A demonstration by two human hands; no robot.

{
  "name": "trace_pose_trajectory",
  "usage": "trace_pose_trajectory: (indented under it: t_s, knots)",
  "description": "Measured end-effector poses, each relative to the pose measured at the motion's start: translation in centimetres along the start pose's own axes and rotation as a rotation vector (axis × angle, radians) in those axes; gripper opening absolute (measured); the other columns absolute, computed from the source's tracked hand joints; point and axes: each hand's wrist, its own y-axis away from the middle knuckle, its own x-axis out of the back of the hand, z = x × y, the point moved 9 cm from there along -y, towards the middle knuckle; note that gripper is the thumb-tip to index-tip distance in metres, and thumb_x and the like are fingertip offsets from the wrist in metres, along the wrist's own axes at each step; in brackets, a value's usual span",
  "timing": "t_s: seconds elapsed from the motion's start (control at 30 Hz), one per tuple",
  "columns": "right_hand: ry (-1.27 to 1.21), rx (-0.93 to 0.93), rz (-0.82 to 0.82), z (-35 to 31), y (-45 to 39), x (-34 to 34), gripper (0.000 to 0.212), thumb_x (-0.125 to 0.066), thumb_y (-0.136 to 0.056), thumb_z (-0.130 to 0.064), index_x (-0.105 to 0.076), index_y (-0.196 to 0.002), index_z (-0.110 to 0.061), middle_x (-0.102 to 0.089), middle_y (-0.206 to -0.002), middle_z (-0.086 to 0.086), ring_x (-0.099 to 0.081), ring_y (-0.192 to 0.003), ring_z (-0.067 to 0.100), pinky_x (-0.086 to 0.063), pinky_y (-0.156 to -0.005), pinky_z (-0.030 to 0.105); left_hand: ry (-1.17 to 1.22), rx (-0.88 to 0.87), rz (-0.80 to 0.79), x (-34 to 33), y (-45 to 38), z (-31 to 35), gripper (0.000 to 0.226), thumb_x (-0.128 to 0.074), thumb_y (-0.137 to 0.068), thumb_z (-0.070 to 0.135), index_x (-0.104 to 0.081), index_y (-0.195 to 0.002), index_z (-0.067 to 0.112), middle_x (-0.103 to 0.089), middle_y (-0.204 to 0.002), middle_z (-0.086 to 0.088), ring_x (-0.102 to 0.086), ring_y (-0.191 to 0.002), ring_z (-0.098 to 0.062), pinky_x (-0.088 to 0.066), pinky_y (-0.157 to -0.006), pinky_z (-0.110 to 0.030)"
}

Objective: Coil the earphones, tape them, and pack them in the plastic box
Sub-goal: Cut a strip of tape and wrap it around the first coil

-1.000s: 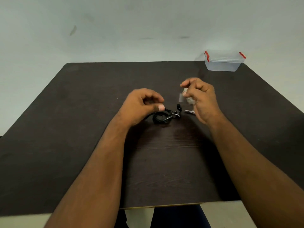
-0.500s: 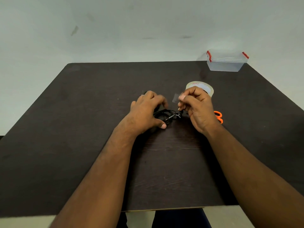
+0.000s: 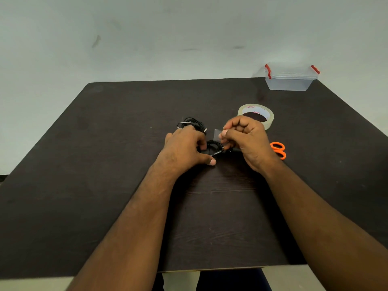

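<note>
- Left hand [image 3: 184, 149]: fingers curled down onto the coiled black earphones [image 3: 214, 148] at bench [image 3: 105, 164] centre, gripping the coil; thumb lies flat on the bench.
- Right hand [image 3: 247, 141]: fingers pinching a small clear tape piece [image 3: 217, 134], just above the coil at its 2 o'clock.
- Second earphone bundle [image 3: 192, 123] lies at 11 o'clock from the left hand, partly hidden by it.
- Tape roll [image 3: 255, 114] at 12 o'clock from the right hand; orange scissors [image 3: 278, 150] at 3 o'clock.
- Plastic box [image 3: 290, 77], lid on, red clips, at the bench's far right corner, well apart.
</note>
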Motion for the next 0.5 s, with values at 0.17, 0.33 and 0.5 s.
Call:
trace_pose_trajectory:
  t_s: [0.17, 0.33, 0.5]
  knots:
    - [0.015, -0.039, -0.012, 0.2, 0.0, 0.0, 0.011, -0.056, -0.083, 0.014, -0.058, -0.084, 0.003, -0.066, -0.069, 0.015, -0.064, -0.057, 0.019, -0.054, -0.054, 0.025, 0.082, -0.001, -0.036, -1.0, -0.1, 0.3, 0.030, -0.081, -0.070, 0.038, -0.072, -0.097, 0.028, -0.054, -0.087, 0.015, -0.056, -0.101, -0.012, -0.038, -0.096, -0.037]
    - [0.037, -0.046, -0.012, 0.4, 0.1, -0.1, 0.011, -0.058, -0.082, 0.014, -0.058, -0.084, 0.003, -0.066, -0.073, 0.019, -0.065, -0.060, 0.019, -0.056, -0.058, 0.025, 0.039, -0.005, -0.054, -1.5, 0.2, 0.7, 0.024, -0.072, -0.079, 0.044, -0.073, -0.100, 0.034, -0.065, -0.103, 0.014, -0.055, -0.104, -0.010, -0.028, -0.086, -0.032]
    - [0.043, -0.040, -0.020, 0.5, 0.0, -0.2, 0.014, -0.060, -0.081, 0.013, -0.059, -0.080, -0.001, -0.066, -0.073, 0.019, -0.066, -0.063, 0.021, -0.057, -0.061, 0.027, 0.078, 0.081, 0.016, -1.2, 0.9, 1.0, 0.020, -0.071, -0.082, 0.033, -0.072, -0.102, 0.032, -0.069, -0.100, 0.010, -0.062, -0.099, -0.014, -0.046, -0.092, -0.035]
